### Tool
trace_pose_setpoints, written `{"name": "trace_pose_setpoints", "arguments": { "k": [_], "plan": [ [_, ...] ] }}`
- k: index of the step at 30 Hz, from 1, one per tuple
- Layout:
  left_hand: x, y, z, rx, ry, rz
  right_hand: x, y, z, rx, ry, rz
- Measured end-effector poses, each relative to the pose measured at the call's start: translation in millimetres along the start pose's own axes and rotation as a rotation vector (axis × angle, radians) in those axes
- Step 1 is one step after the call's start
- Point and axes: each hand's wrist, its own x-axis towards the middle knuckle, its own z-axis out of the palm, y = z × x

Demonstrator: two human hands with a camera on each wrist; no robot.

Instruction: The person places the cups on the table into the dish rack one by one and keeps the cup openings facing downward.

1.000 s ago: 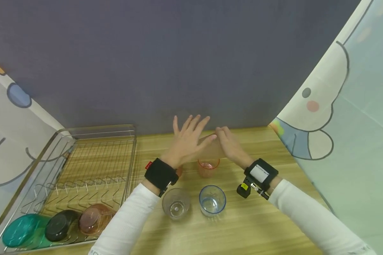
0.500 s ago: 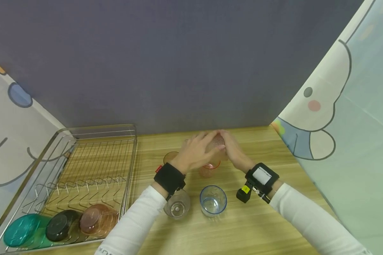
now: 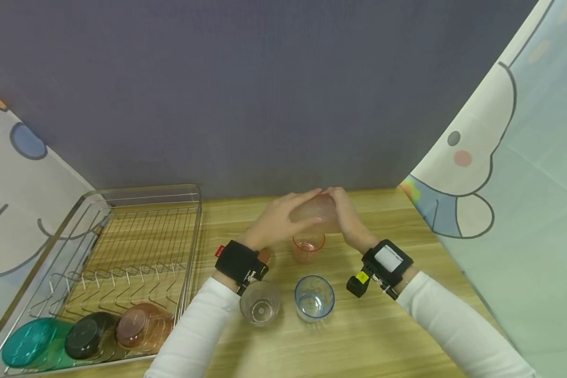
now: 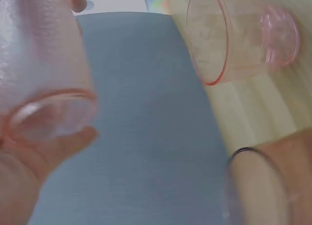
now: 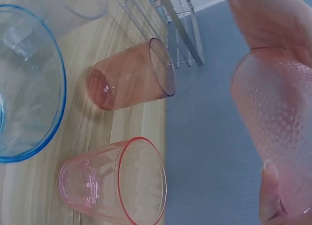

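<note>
A dimpled pink glass [image 3: 314,210] is held tilted on its side above the back of the table. My left hand [image 3: 275,219] grips its left end, thumb below and fingers over the top. At the other end my right hand [image 3: 350,219] holds it, the fingers curled over it; a right fingertip shows against the glass in the right wrist view. Just below the hands stands a clear pink glass with a red rim [image 3: 306,252]. A brownish-orange glass [image 5: 129,79] stands beside it, mostly hidden behind the left wrist in the head view.
Nearer stand a blue-rimmed glass [image 3: 314,302] and a clear glass [image 3: 260,307]. On the left is a wire dish rack [image 3: 196,247] holding a teal glass [image 3: 30,344], a dark glass [image 3: 85,336] and a brownish-pink glass [image 3: 134,328] along its front. A grey wall [image 3: 283,105] rises behind.
My left hand, spread with raised fingers a second ago, has come down and closed round the pink glass. The glass now lies more sideways between both hands. The standing glasses have not moved.
</note>
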Motion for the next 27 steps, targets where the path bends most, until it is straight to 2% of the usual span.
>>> {"name": "trace_pose_setpoints", "arguments": {
  "k": [3,6,12,16,21,27],
  "plan": [
    [-4.7,-5.4,2.6,-0.087,0.095,0.024,-1,-1,2,0.054,0.021,0.023],
    [-12.5,-8.9,9.1,-0.217,0.182,-0.015,-4,0,6,0.11,0.008,0.051],
    [-23.4,2.9,13.6,-0.603,0.366,-0.152,-4,3,18,0.225,-0.037,0.118],
    [-24.7,8.1,15.9,-0.787,0.456,-0.241,-3,4,25,0.241,-0.033,0.125],
    [-22.3,-2.1,22.0,-0.925,0.564,-0.316,-2,8,35,0.21,-0.034,0.067],
    [-21.9,-23.4,30.3,-0.935,0.653,-0.34,-1,9,41,0.148,-0.068,0.021]
  ]
}}
